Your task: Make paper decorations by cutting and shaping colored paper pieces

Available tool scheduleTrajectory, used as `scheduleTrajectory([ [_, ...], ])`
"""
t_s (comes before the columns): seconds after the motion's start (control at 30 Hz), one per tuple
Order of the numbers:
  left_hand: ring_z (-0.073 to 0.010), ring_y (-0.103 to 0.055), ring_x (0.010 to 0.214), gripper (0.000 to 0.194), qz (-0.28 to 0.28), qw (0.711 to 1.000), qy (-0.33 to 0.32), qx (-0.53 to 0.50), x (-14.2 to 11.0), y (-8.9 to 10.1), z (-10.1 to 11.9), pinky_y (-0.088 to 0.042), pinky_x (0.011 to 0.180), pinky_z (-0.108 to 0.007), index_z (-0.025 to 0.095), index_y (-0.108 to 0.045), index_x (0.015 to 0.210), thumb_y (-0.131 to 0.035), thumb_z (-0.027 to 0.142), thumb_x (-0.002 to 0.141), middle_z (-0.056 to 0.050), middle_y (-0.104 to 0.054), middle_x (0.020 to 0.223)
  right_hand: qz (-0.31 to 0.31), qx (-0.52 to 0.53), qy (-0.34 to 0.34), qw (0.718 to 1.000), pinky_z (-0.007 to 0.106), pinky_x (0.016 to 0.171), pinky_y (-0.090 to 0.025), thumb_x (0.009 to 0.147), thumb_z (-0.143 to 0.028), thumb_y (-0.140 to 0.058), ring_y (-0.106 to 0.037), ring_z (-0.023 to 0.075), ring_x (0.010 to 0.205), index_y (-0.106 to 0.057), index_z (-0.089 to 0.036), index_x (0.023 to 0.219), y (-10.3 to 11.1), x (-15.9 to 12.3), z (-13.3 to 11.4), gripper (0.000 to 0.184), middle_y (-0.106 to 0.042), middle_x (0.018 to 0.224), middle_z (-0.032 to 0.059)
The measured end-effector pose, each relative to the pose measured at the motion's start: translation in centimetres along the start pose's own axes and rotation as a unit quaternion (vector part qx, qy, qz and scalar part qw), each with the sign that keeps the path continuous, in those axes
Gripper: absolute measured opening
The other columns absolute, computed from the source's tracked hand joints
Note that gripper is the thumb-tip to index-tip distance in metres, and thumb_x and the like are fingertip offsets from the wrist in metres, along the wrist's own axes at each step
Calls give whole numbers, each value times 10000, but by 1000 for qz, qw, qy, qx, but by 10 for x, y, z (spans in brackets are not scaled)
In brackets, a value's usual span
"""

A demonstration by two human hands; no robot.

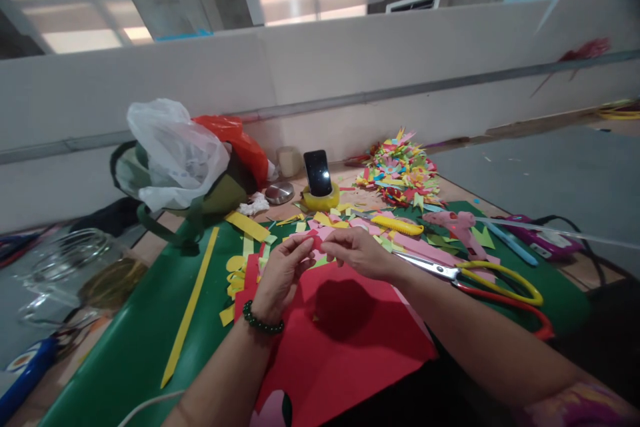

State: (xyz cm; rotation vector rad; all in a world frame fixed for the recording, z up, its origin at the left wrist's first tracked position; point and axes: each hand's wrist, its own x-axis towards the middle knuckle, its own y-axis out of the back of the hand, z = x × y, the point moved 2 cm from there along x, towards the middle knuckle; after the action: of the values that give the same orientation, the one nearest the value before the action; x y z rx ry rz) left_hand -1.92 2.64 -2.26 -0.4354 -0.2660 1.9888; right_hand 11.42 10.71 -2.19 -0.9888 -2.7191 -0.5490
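My left hand (280, 273), with a dark bead bracelet on the wrist, and my right hand (357, 250) meet over the green mat (135, 347). Both pinch a small red paper piece (314, 241) between their fingertips. Beneath them lies a large red paper sheet (340, 340). Yellow-handled scissors (480, 277) lie just right of my right forearm. A pink glue gun (457, 223) and a yellow utility knife (397, 225) rest behind my hands among coloured paper scraps.
A phone (318, 172) stands in a yellow tape roll (320, 200). A heap of colourful paper cuttings (400, 170) lies at the back. A green bag with white and orange plastic bags (175, 153) sits at the left. A long yellow strip (193, 303) crosses the mat. A clear jar (65, 267) lies far left.
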Motion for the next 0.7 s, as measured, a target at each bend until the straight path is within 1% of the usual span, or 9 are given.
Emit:
scheduleTrajectory([
  [0.07,-59,-523,554,393,-9,1000,5,12,0,1,1,-445,551,-177,147,-698,688,-904,322,403,15,-629,645,20,-32,55,998,232,561,-449,827,-228,-520,-528,103,594,-612,-178,811,5,-1,-4,106,-593,732,4],
  [0.13,-57,-509,541,366,-30,999,20,37,1,2,0,-431,536,-176,144,-703,693,-893,323,436,10,-624,636,31,-68,111,991,237,599,-471,802,-154,-545,-547,107,654,-620,-196,918,9,-3,-6,144,-603,873,26],
  [0.17,-54,-499,533,352,-46,997,25,49,1,2,0,-424,529,-174,145,-703,691,-886,328,454,12,-616,629,23,-82,134,987,239,606,-479,800,-142,-565,-550,112,676,-624,-204,928,9,-3,-7,153,-595,903,32],
  [0.27,-49,-473,520,311,-89,994,25,64,1,3,-3,-411,516,-174,152,-694,662,-871,343,492,20,-599,626,-7,-111,178,978,275,656,-501,849,-182,-599,-558,147,748,-649,-218,838,6,-4,-4,62,-570,846,29],
  [0.37,-64,-514,564,300,-91,994,33,45,2,3,-5,-438,557,-184,156,-714,718,-863,329,523,1,-634,682,6,-135,209,969,321,750,-502,887,-238,-598,-569,172,826,-667,-225,786,4,-3,-3,122,-573,835,34],
  [0.43,-74,-545,595,308,-79,996,38,22,2,3,-5,-455,590,-189,153,-726,755,-863,301,522,-9,-653,699,8,-139,223,965,326,779,-497,906,-261,-579,-580,174,847,-673,-225,789,4,-3,-4,155,-590,859,41],
  [0.53,-82,-571,612,325,-61,998,32,10,2,2,-5,-458,595,-190,148,-735,757,-871,257,483,-19,-673,699,8,-138,230,963,321,767,-496,915,-261,-561,-587,173,837,-667,-219,790,4,-2,-6,169,-606,858,45],
  [0.63,-108,-609,658,351,-37,999,13,24,1,2,-4,-475,625,-212,147,-741,772,-872,270,470,-38,-703,742,10,-122,199,972,309,720,-497,896,-246,-576,-584,169,802,-654,-211,789,4,-1,-4,137,-603,851,44],
  [0.7,-121,-623,684,393,-25,998,-22,48,0,2,-4,-487,661,-231,149,-742,837,-866,287,491,-38,-712,754,13,-108,164,980,286,657,-490,876,-243,-588,-571,156,742,-648,-205,784,3,0,-2,116,-589,825,37],
])
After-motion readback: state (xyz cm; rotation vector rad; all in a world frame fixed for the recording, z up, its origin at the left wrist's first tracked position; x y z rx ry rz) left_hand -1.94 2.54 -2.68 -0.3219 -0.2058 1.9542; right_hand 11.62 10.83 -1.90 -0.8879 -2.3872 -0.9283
